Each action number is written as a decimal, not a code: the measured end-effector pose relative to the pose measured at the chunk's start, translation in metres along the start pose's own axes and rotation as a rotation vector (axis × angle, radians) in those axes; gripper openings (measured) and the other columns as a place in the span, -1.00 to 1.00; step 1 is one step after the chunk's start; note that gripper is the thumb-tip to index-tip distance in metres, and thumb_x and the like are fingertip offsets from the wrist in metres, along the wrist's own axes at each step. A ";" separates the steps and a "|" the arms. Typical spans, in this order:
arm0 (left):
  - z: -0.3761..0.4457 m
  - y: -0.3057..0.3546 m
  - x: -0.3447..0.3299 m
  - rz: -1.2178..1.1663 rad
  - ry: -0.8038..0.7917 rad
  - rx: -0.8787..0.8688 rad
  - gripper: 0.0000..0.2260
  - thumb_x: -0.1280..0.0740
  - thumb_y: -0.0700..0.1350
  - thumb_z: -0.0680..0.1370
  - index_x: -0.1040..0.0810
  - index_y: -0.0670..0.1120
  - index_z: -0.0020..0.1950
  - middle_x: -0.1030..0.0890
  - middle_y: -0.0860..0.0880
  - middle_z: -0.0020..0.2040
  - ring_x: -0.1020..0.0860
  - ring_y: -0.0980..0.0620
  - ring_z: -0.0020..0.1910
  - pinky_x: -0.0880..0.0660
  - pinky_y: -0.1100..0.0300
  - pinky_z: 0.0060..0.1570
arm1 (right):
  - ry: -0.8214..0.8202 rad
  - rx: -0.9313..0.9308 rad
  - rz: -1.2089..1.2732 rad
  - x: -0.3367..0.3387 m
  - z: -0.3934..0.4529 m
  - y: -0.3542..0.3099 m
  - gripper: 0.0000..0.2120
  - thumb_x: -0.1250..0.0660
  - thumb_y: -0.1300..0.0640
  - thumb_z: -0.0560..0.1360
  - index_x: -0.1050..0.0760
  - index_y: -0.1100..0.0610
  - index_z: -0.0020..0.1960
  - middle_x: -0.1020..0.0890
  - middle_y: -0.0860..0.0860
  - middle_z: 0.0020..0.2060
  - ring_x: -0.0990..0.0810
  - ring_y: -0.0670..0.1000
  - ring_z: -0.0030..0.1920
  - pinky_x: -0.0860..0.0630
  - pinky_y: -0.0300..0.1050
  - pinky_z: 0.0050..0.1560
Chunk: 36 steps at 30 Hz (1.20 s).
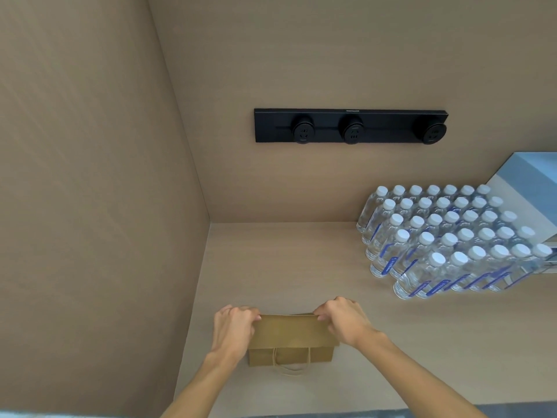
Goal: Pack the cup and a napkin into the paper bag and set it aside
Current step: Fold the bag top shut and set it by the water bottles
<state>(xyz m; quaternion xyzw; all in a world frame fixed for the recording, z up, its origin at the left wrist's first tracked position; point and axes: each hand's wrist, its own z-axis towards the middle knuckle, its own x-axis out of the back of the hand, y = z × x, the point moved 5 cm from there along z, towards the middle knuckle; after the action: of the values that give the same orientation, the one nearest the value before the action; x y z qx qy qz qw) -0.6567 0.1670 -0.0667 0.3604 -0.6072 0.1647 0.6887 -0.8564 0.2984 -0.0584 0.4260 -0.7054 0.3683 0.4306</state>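
A brown paper bag [291, 337] stands on the beige counter [391, 342] near the left wall, its top folded over toward me and its twine handles hanging down the front. My left hand [233, 328] grips the fold's left corner. My right hand [345, 319] grips the right corner. No cup or napkin shows; the bag's inside is hidden.
Several rows of clear water bottles [452, 239] with white caps fill the right back of the counter. A pale blue box [530, 182] sits behind them. A black socket strip [351, 125] is fixed on the back wall. A side wall [90, 206] closes the left.
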 end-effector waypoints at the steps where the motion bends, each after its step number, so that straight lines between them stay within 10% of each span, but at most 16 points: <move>1: -0.001 0.001 0.000 -0.001 -0.001 0.002 -0.59 -0.53 -0.36 -0.21 -0.58 0.05 -0.54 -0.61 0.16 -0.54 -0.49 0.09 -0.63 -0.16 0.36 -0.46 | 0.016 -0.010 -0.008 0.000 -0.002 0.003 -0.65 -0.21 0.18 0.61 -0.34 0.02 -0.35 -0.59 0.05 -0.24 -0.60 0.23 0.05 -0.37 -0.12 -0.07; 8: 0.002 -0.001 0.003 -0.001 0.020 0.012 -0.60 -0.54 -0.37 -0.20 -0.59 0.03 -0.54 -0.62 0.15 -0.54 -0.53 0.08 -0.62 -0.20 0.38 -0.52 | 0.075 -0.072 -0.036 0.005 -0.010 0.013 -0.50 -0.14 -0.26 0.62 -0.65 0.12 0.03 -0.70 0.16 -0.04 -0.61 0.23 0.04 -0.41 -0.07 -0.07; 14: 0.001 0.000 0.002 0.040 0.045 0.018 -0.61 -0.54 -0.38 -0.17 -0.57 0.03 -0.55 -0.63 0.14 -0.54 -0.54 0.09 -0.61 -0.20 0.34 -0.52 | 0.042 -0.055 0.108 0.002 -0.017 0.016 -0.63 -0.21 0.21 0.64 -0.30 0.05 -0.34 -0.38 0.06 -0.37 -0.35 0.18 -0.18 -0.23 -0.11 -0.22; 20: -0.003 0.001 0.007 0.085 0.052 0.058 -0.62 -0.54 -0.37 -0.13 -0.62 0.03 -0.49 -0.66 0.13 -0.49 -0.60 0.07 -0.54 -0.33 0.36 -0.52 | 0.085 -0.073 0.135 0.000 -0.021 0.018 -0.80 -0.20 0.21 0.61 -0.53 0.16 -0.15 -0.47 0.11 -0.29 -0.39 0.20 -0.20 -0.30 -0.09 -0.20; 25: -0.002 -0.006 0.000 0.069 -0.017 0.181 -0.76 -0.38 -0.23 0.45 -0.71 0.10 -0.06 -0.76 0.12 -0.13 -0.70 0.02 -0.06 -0.35 0.21 -0.27 | 0.078 -0.118 0.183 -0.008 -0.021 0.020 -0.80 -0.19 0.29 0.50 -0.39 0.08 -0.26 -0.48 0.11 -0.33 -0.46 0.25 -0.17 -0.33 -0.06 -0.23; 36: -0.016 -0.020 -0.013 -0.330 0.118 0.303 -0.86 -0.39 -0.09 0.59 -0.75 0.05 0.00 -0.78 -0.01 -0.07 -0.70 -0.11 -0.03 -0.56 0.13 -0.13 | 0.040 -0.133 0.503 -0.027 -0.017 0.028 -0.71 -0.12 0.41 0.50 -0.59 0.22 0.00 -0.67 0.22 -0.09 -0.59 0.22 -0.01 -0.47 -0.07 -0.11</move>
<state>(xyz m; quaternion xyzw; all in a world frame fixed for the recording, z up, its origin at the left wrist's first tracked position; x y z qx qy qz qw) -0.6348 0.1670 -0.0847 0.5438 -0.4671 0.1603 0.6785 -0.8704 0.3312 -0.0813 0.2007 -0.8030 0.4248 0.3666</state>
